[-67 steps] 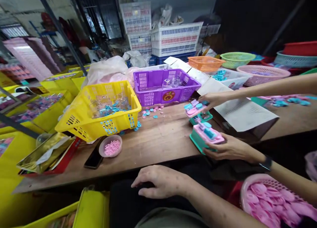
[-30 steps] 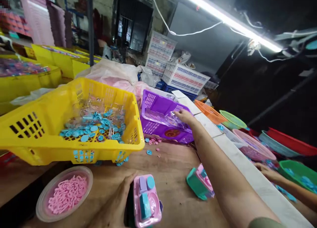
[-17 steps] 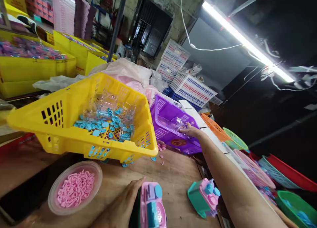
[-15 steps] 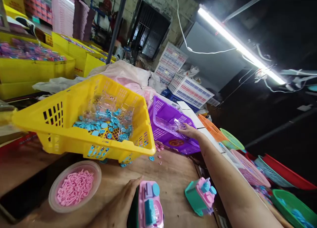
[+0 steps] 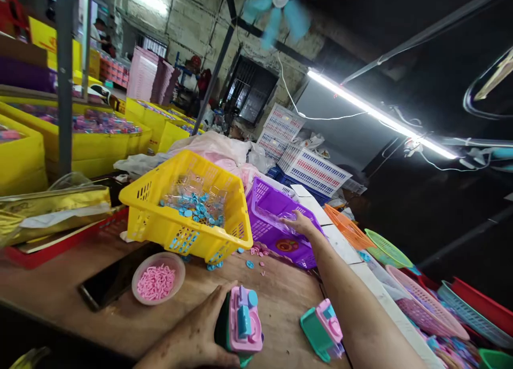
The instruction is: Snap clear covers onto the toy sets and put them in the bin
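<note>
My left hand point(image 5: 200, 326) is wrapped round the side of a pink-and-green plastic toy point(image 5: 249, 326) with blue and purple parts on its top, upright on the wooden table. Over the rim of a purple basket point(image 5: 260, 227), my right hand point(image 5: 301, 224) has its fingers on a clear plastic piece point(image 5: 286, 217); the far side of the grip is hard to see. A second toy point(image 5: 323, 329) of the same colours stands tilted in view, beside my right forearm. Small pink pieces point(image 5: 260, 250) lie at the foot of the basket.
A yellow basket point(image 5: 160, 219) holds blue discs and clear plastic parts. Before it are a bowl point(image 5: 181, 283) of pink pieces and a black phone point(image 5: 108, 283). Colored baskets, among them an orange one point(image 5: 344, 227), line the right side. Yellow boxes point(image 5: 100, 150) stand at left.
The view has turned left and tilted up, so the ceiling fan now shows. My right hand stays in the purple basket among the clear pieces; my left hand still holds the toy.
</note>
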